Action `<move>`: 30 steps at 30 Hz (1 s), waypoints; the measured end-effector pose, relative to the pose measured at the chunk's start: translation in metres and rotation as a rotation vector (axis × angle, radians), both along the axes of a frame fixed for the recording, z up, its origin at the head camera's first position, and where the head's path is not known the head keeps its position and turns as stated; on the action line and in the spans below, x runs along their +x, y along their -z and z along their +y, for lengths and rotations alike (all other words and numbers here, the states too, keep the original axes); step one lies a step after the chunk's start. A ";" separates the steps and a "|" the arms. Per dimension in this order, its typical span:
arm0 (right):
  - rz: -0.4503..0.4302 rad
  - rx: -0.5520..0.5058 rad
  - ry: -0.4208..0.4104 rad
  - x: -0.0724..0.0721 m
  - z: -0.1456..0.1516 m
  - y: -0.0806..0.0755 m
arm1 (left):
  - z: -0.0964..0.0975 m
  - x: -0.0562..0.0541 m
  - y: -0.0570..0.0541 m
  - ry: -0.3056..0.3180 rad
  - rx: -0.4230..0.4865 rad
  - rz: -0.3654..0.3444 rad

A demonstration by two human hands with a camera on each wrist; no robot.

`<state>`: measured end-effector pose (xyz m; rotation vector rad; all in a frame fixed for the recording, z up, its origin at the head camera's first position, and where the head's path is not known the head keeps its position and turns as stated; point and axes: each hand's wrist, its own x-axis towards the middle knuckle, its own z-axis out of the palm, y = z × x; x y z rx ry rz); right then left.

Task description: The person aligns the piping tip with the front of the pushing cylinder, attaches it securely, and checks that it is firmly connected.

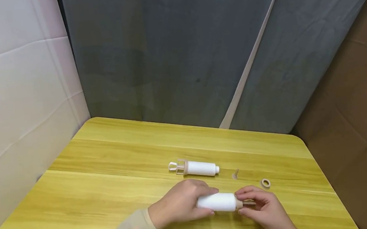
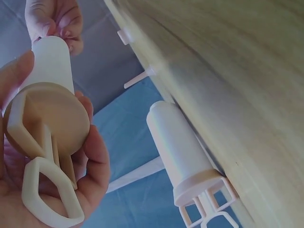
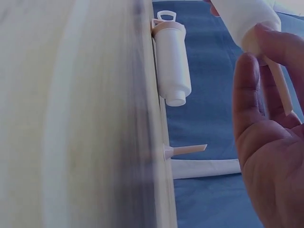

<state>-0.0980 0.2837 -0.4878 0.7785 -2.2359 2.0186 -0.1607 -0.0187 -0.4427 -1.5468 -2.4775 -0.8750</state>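
A white toy syringe (image 1: 217, 202) lies lengthwise between my two hands, low over the table. My left hand (image 1: 183, 203) grips its barrel near the handle end. In the left wrist view the beige collar (image 2: 66, 114) and white loop handle (image 2: 29, 190) face the camera, with fingers around them. At the other end, my right hand (image 1: 266, 208) pinches the beige ring cap (image 3: 251, 42) with thumb and fingers. From that cap a thin beige needle piece (image 3: 280, 88) sticks out between the fingers.
A second white syringe (image 1: 202, 168) with a beige collar lies behind the hands. To its right a loose beige needle piece (image 1: 235, 174) stands on its round base, and a beige ring (image 1: 265, 183) lies further right. Cloth walls enclose the wooden table (image 1: 111, 195).
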 end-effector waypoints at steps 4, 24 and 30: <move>0.054 -0.006 -0.003 -0.001 -0.002 -0.001 | -0.001 -0.001 -0.002 -0.010 -0.007 0.006; -0.105 0.002 -0.006 0.003 0.001 -0.007 | 0.000 0.002 -0.002 -0.007 0.016 0.045; 0.035 -0.054 -0.032 0.001 0.002 -0.003 | 0.000 0.002 -0.003 -0.013 0.015 0.031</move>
